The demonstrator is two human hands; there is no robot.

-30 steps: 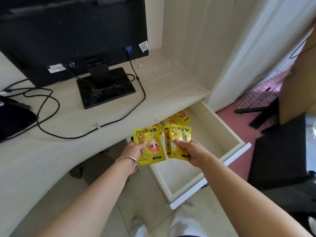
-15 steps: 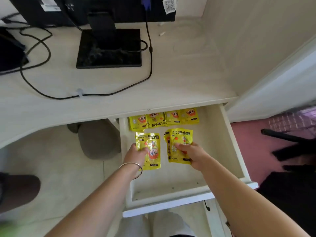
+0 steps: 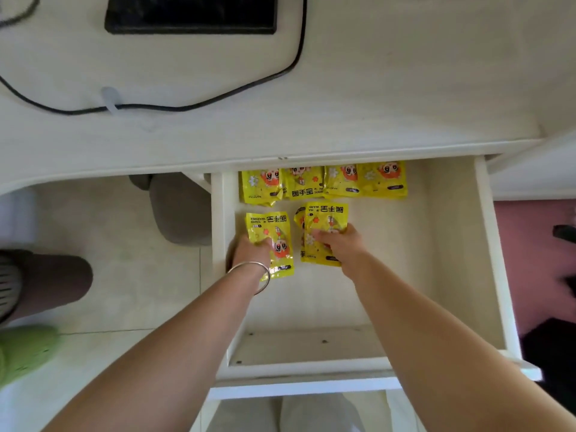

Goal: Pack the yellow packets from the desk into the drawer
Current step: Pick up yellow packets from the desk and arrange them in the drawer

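Observation:
The white drawer (image 3: 458,244) stands pulled out under the desk. A row of several yellow packets (image 3: 322,182) lies along its back edge. My left hand (image 3: 249,252), with a silver bangle on the wrist, holds a yellow packet (image 3: 274,235) low over the drawer floor at the left. My right hand (image 3: 338,244) grips a small stack of yellow packets (image 3: 324,221) just right of it, near the drawer's middle. Whether the held packets touch the floor I cannot tell.
The pale desk top (image 3: 374,98) carries a black monitor base (image 3: 190,14) and a black cable (image 3: 218,99). A grey stool (image 3: 180,210) stands under the desk left of the drawer. A green slipper (image 3: 25,350) lies on the tiled floor at the left.
Both hands have carried their packets from above the drawer's front down into it, just in front of the back row. The view has tilted down over the drawer.

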